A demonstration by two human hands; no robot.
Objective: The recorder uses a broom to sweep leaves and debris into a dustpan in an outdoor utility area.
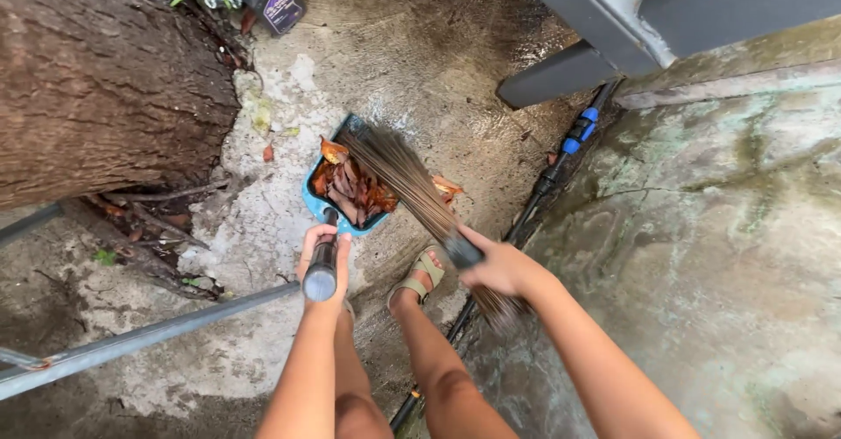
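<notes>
Head view: dustpan [343, 195] beyond left grip [322, 259].

The left hand [322, 251] grips a blue dustpan's [317, 202] handle while the right hand [501, 268] holds a stick broom [403, 176] over brown leaves [350, 187].

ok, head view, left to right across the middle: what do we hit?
tree trunk → left hand on the dustpan handle → blue dustpan with dry leaves → broom → right hand → black hose → mossy concrete
</notes>
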